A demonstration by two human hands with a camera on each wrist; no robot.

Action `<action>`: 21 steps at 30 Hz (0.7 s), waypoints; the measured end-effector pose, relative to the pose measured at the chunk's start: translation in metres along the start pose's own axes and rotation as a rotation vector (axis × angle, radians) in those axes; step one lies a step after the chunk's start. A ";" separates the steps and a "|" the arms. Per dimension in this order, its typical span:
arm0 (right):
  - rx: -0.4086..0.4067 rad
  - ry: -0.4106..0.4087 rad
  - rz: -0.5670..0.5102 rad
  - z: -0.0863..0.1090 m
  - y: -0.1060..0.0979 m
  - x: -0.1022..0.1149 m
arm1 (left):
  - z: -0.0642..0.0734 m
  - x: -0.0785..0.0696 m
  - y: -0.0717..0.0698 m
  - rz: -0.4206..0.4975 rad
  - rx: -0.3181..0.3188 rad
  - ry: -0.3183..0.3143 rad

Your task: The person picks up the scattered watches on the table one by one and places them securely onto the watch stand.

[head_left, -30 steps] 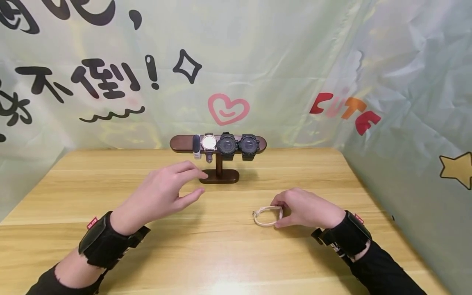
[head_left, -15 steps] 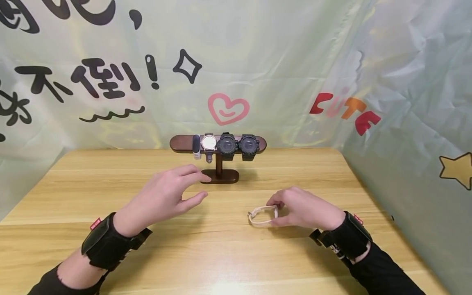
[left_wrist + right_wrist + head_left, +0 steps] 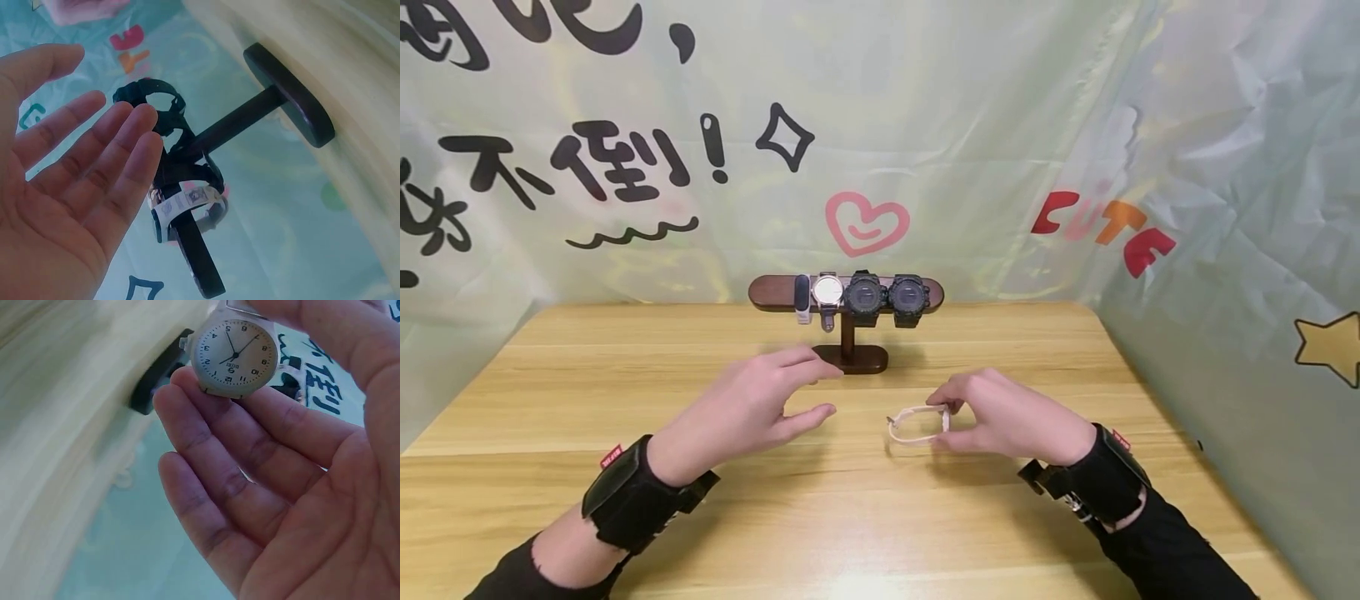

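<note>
My right hand pinches a white wristwatch between thumb and fingers. The watch's strap is fastened in a loop, and its round numbered dial shows in the right wrist view. In the head view it appears slightly above the table. My left hand holds nothing; its fingers are extended in front of the dark wooden watch stand, partly covering the stand's base. On the stand's bar sit a white-strapped fitness band, a watch with a pale dial and two chunky black watches.
The wooden table carries the stand near its back edge. A pale printed cloth hangs behind and along the right side. The bar's left end is bare, left of the fitness band. Black camera straps wrap both wrists.
My right hand has moved left and slightly away from me, taking the white wristwatch with it off the table. My left hand has shifted right. The head view has shifted slightly.
</note>
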State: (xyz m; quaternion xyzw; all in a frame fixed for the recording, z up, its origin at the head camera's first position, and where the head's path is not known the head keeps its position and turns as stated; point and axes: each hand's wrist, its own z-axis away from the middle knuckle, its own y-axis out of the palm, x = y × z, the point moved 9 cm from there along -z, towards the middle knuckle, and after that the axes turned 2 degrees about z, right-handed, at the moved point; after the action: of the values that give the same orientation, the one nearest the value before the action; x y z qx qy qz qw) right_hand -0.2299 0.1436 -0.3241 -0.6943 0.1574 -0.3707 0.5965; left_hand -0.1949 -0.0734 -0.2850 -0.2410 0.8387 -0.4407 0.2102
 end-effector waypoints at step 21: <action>-0.045 -0.097 0.026 -0.040 -0.020 0.051 | -0.001 0.001 0.021 0.188 0.062 -0.015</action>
State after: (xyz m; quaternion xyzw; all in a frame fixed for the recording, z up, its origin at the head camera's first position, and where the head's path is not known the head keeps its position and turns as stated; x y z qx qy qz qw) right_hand -0.2281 0.0865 -0.2883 -0.7224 0.1458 -0.3253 0.5926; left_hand -0.2011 -0.0629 -0.3021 -0.1578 0.8420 -0.4430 0.2645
